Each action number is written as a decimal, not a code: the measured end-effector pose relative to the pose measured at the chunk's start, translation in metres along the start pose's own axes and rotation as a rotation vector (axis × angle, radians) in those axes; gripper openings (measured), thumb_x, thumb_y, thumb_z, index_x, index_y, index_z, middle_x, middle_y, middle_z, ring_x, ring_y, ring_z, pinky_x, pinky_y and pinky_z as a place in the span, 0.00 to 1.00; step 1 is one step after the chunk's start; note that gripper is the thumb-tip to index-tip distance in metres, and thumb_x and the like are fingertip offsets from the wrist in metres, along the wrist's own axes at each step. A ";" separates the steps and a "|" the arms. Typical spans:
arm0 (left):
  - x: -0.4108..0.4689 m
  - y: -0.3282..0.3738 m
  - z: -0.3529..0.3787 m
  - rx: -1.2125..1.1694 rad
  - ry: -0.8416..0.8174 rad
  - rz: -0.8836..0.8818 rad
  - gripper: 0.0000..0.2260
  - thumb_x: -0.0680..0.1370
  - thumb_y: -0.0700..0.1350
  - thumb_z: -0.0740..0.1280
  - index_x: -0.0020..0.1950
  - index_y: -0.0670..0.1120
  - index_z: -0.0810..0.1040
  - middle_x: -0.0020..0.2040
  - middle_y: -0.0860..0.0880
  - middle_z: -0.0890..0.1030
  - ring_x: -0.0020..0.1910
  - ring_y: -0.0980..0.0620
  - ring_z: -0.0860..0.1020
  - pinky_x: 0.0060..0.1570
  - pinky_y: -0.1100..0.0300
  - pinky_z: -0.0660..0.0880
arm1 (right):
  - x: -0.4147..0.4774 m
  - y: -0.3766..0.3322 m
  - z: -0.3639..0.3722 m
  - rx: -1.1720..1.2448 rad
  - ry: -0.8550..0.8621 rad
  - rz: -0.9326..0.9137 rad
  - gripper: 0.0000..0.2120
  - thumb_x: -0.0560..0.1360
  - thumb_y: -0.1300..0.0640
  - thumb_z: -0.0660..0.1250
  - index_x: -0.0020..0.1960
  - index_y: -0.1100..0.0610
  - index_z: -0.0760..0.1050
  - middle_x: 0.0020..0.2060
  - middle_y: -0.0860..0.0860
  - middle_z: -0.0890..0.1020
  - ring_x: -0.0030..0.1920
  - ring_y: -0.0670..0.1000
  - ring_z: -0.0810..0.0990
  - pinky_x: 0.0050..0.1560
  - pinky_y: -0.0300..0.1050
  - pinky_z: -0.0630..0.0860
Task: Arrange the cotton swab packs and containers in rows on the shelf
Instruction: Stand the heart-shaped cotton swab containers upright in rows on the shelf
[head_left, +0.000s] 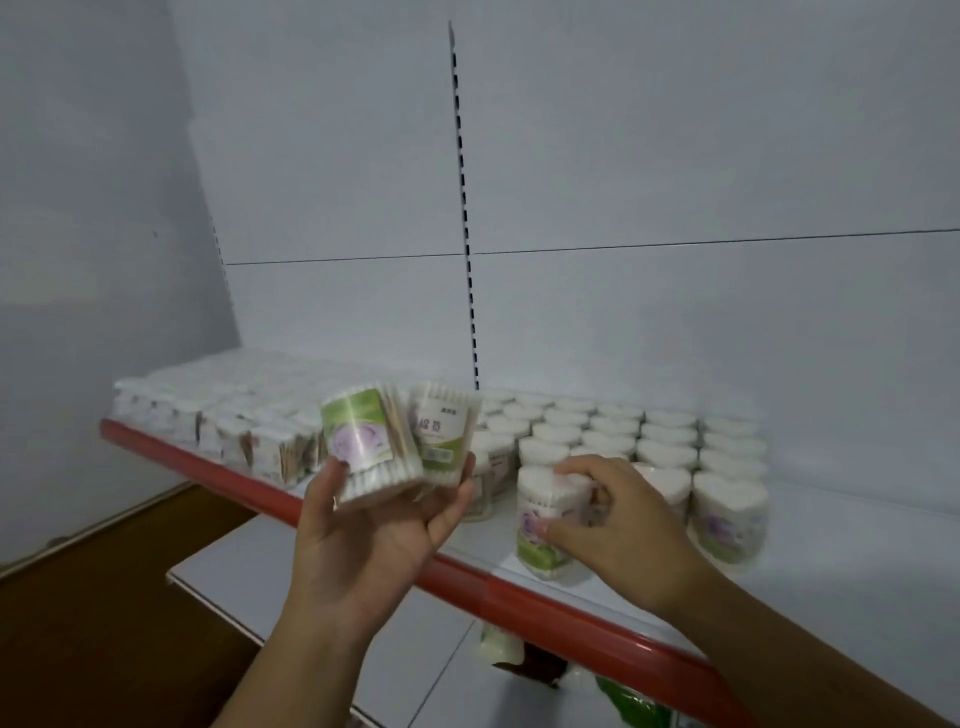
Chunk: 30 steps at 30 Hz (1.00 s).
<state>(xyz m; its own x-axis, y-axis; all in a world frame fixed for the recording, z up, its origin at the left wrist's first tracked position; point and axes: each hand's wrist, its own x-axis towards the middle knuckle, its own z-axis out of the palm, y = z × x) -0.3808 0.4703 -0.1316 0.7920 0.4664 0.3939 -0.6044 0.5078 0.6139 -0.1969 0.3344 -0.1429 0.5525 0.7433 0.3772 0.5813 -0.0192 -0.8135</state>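
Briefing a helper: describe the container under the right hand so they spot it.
Find the shelf with the red front edge. Among the containers right of centre, this container stands in the front row, the only one the right hand grips.

Bare shelf (857, 545) front at far right, open air above; dense container rows (613, 431) and packs (234, 431) elsewhere.

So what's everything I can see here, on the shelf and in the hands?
held containers: two, green-and-white labels, raised above the shelf edge
front container: one, white and green, shelf front
rowed containers: many, white-topped, shelf right
swab packs: many, white, shelf left
shelf: one, white with red edge
lower shelf: one, white, beneath
back panel: grey-white, behind
left hand: holds the held containers
right hand: grips the front container
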 end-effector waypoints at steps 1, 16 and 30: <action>0.004 0.008 -0.009 0.000 -0.006 0.001 0.33 0.64 0.54 0.77 0.68 0.47 0.75 0.73 0.38 0.68 0.70 0.33 0.67 0.63 0.41 0.72 | 0.005 0.000 0.011 -0.029 0.003 -0.015 0.21 0.64 0.47 0.78 0.51 0.37 0.72 0.52 0.37 0.73 0.51 0.41 0.77 0.49 0.40 0.77; 0.088 0.068 -0.072 -0.030 -0.133 -0.122 0.33 0.69 0.55 0.73 0.71 0.46 0.69 0.75 0.38 0.64 0.72 0.33 0.64 0.68 0.41 0.66 | 0.049 -0.015 0.057 0.014 0.040 0.024 0.19 0.62 0.49 0.65 0.52 0.34 0.73 0.42 0.41 0.78 0.37 0.44 0.79 0.34 0.43 0.79; 0.131 0.094 -0.110 -0.192 -0.427 -0.381 0.37 0.71 0.55 0.72 0.76 0.46 0.62 0.75 0.38 0.64 0.72 0.33 0.64 0.65 0.41 0.69 | 0.071 -0.068 0.120 -1.148 0.101 0.110 0.19 0.73 0.42 0.55 0.54 0.50 0.78 0.44 0.46 0.68 0.45 0.48 0.68 0.39 0.43 0.62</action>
<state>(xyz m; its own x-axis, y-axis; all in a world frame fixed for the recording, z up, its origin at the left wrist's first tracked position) -0.3434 0.6587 -0.0976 0.8962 -0.0859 0.4353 -0.2449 0.7223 0.6468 -0.2684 0.4686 -0.1142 0.6487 0.6443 0.4050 0.6990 -0.7149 0.0175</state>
